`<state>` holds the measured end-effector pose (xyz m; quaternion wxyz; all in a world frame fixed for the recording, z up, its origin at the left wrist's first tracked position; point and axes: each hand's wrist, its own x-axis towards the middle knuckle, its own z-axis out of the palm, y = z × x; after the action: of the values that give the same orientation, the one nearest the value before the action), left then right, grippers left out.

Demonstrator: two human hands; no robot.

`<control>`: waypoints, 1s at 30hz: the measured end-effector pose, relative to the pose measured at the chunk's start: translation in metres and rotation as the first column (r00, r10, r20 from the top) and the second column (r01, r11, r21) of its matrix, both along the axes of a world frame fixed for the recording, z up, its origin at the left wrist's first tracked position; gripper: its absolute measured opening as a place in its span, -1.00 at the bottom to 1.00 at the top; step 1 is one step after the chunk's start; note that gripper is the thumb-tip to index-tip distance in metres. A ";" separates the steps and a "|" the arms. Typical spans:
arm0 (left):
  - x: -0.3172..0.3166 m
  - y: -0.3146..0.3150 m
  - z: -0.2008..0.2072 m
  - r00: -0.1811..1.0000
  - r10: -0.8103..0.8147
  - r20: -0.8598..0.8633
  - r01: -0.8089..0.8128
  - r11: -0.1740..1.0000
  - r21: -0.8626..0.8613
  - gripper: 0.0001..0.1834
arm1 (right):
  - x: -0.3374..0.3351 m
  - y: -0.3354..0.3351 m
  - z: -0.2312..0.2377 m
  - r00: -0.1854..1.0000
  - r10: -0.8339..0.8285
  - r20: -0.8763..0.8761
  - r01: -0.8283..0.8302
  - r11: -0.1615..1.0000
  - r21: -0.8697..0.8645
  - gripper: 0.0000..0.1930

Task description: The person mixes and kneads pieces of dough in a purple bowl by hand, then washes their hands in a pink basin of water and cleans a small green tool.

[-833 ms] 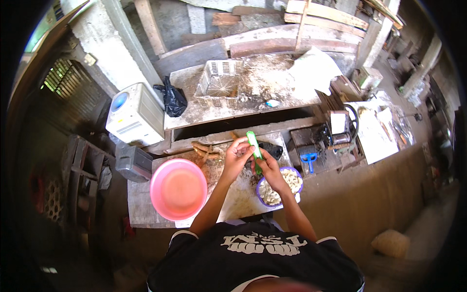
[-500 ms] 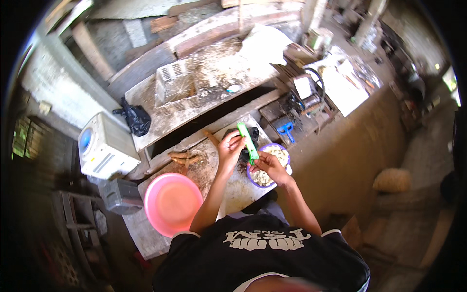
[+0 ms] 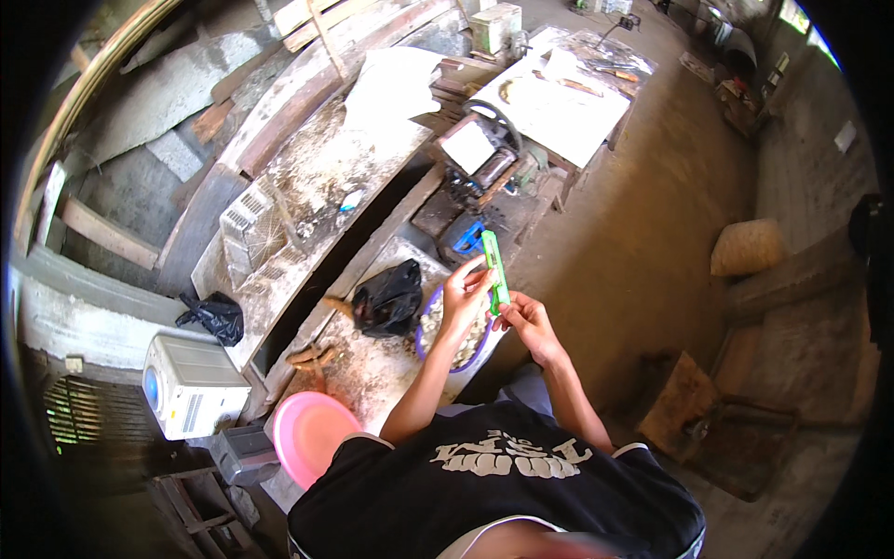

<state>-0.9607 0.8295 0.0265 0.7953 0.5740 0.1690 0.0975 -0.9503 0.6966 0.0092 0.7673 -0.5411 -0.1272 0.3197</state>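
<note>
Both hands hold a long, narrow, bright green plastic tool [image 3: 494, 267]; its exact kind I cannot make out. My left hand [image 3: 465, 296] grips it along its left side, fingers closed. Around its lower end are the closed fingers of my right hand [image 3: 529, 326]. Just left of and below the hands, a purple-rimmed bowl [image 3: 453, 369] holds many small whitish pieces [image 3: 436, 328]; my left hand and forearm hide part of it. Beside the bowl lies a black plastic bag [image 3: 388, 296] on the dirty low table [image 3: 368, 366].
A pink basin [image 3: 312, 430] and brown root-like pieces [image 3: 312, 357] sit on the low table. Behind it runs a stained bench [image 3: 307, 177]. A white appliance [image 3: 196, 384] stands at the left. A machine with a black wheel [image 3: 484, 154] and a white-topped table [image 3: 568, 102] stand farther off.
My view and body have turned rightward, so the bench, basin and bowl sit farther left. The green tool stays in both hands, now right of the bowl; the black bag shows more fully.
</note>
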 end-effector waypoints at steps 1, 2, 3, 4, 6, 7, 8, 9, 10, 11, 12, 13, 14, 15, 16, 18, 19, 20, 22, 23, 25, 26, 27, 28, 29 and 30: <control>0.029 -0.026 -0.003 1.000 -0.006 -0.009 0.006 1.000 0.006 -0.62 | 0.025 -0.024 0.000 0.999 -0.043 -0.020 0.042 0.998 -0.043 -0.82; 0.059 -0.052 -0.003 0.999 -0.014 -0.036 0.014 1.000 -0.003 -0.62 | 0.054 -0.050 -0.002 0.998 -0.058 -0.030 0.057 0.998 -0.041 -0.82; 0.089 -0.079 -0.003 0.998 -0.023 -0.063 0.022 1.000 -0.011 -0.63 | 0.083 -0.076 -0.006 0.998 -0.066 -0.014 0.064 0.994 -0.088 -0.83; 0.119 -0.105 -0.003 0.997 -0.039 -0.072 0.038 0.999 -0.010 -0.63 | 0.112 -0.102 -0.008 0.997 -0.072 0.003 0.072 0.988 -0.136 -0.83; 0.174 -0.150 -0.005 0.987 -0.107 -0.120 0.109 0.994 0.015 -0.64 | 0.166 -0.148 -0.008 0.993 -0.111 -0.045 0.107 0.991 -0.083 -0.84; 0.202 -0.174 -0.006 0.986 -0.094 -0.137 0.100 0.994 0.039 -0.67 | 0.191 -0.169 -0.009 0.988 -0.131 -0.087 0.129 0.991 -0.032 -0.85; 0.227 -0.196 -0.008 0.985 -0.104 -0.141 0.110 0.993 0.038 -0.67 | 0.216 -0.188 -0.009 0.981 -0.143 -0.129 0.146 0.989 0.019 -0.86; 0.250 -0.215 -0.011 0.989 -0.104 -0.101 0.111 0.992 0.061 -0.70 | 0.239 -0.210 -0.011 0.987 -0.139 -0.084 0.135 0.989 -0.055 -0.85; 0.271 -0.232 -0.013 0.993 -0.105 -0.061 0.110 0.990 0.082 -0.72 | 0.261 -0.229 -0.009 0.985 -0.149 -0.088 0.145 0.988 -0.057 -0.85; 0.290 -0.248 -0.015 0.987 -0.137 -0.081 0.145 0.984 0.106 -0.78 | 0.281 -0.249 -0.005 0.985 -0.161 -0.060 0.156 0.984 -0.087 -0.85; 0.309 -0.262 -0.018 0.985 -0.149 -0.082 0.156 0.983 0.097 -0.78 | 0.298 -0.267 -0.004 0.984 -0.172 -0.033 0.168 0.979 -0.117 -0.85; 0.327 -0.275 -0.022 0.982 -0.166 -0.089 0.178 0.971 0.161 -0.79 | 0.315 -0.284 -0.015 0.975 -0.222 -0.011 0.221 0.973 -0.074 -0.84; 0.342 -0.283 -0.028 0.982 -0.174 -0.076 0.188 0.950 0.250 -0.80 | 0.330 -0.299 -0.015 0.973 -0.231 -0.013 0.229 0.970 -0.080 -0.84; 0.357 -0.291 -0.035 0.982 -0.180 -0.065 0.191 0.921 0.338 -0.81 | 0.343 -0.313 -0.013 0.965 -0.259 0.038 0.262 0.946 -0.190 -0.83; 0.372 -0.298 -0.042 0.982 -0.183 -0.053 0.188 0.886 0.424 -0.81 | 0.355 -0.325 -0.013 0.956 -0.281 0.091 0.295 0.909 -0.296 -0.83; 0.395 -0.316 -0.047 0.980 -0.193 0.051 0.110 0.733 0.671 -0.81 | 0.376 -0.350 -0.023 0.929 -0.347 0.130 0.370 0.881 -0.296 -0.83; 0.410 -0.326 -0.051 0.980 -0.176 0.094 0.058 0.704 0.708 -0.81 | 0.387 -0.363 -0.029 0.915 -0.370 0.160 0.402 0.819 -0.410 -0.82; 0.420 -0.329 -0.059 0.979 -0.180 0.091 0.064 0.705 0.706 -0.81 | 0.395 -0.369 -0.031 0.904 -0.384 0.186 0.423 0.748 -0.512 -0.81; 0.437 -0.333 -0.070 0.978 -0.201 0.061 0.097 0.690 0.717 -0.79 | 0.405 -0.375 -0.029 0.885 -0.415 0.212 0.457 0.685 -0.568 -0.78; 0.444 -0.336 -0.074 0.976 -0.213 0.055 0.108 0.683 0.722 -0.78 | 0.407 -0.379 -0.036 0.861 -0.468 0.201 0.504 0.729 -0.463 -0.76; 0.461 -0.340 -0.080 0.977 -0.212 0.018 0.133 0.674 0.727 -0.75 | 0.422 -0.383 -0.045 0.829 -0.520 0.206 0.558 0.750 -0.355 -0.72; 0.470 -0.340 -0.080 0.977 -0.211 0.002 0.145 0.676 0.723 -0.74 | 0.431 -0.384 -0.047 0.828 -0.521 0.205 0.559 0.746 -0.361 -0.72; 0.479 -0.340 -0.081 0.978 -0.207 -0.015 0.154 0.677 0.720 -0.73 | 0.441 -0.384 -0.049 0.832 -0.518 0.196 0.548 0.717 -0.431 -0.71; 0.489 -0.338 -0.079 0.975 -0.212 -0.072 0.202 0.697 0.688 -0.73 | 0.453 -0.382 -0.052 0.837 -0.514 0.185 0.531 0.686 -0.497 -0.71; 0.507 -0.335 -0.080 0.973 -0.213 -0.088 0.216 0.714 0.666 -0.73 | 0.469 -0.382 -0.054 0.838 -0.509 0.197 0.533 0.684 -0.499 -0.71; 0.525 -0.333 -0.081 0.972 -0.212 -0.104 0.228 0.729 0.645 -0.73 | 0.484 -0.381 -0.057 0.834 -0.522 0.178 0.529 0.669 -0.522 -0.71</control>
<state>-0.4360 0.4963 -0.0542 0.5490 0.8319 0.0643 0.0486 -0.4666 0.3159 -0.0481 0.6363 -0.7539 0.1262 0.1042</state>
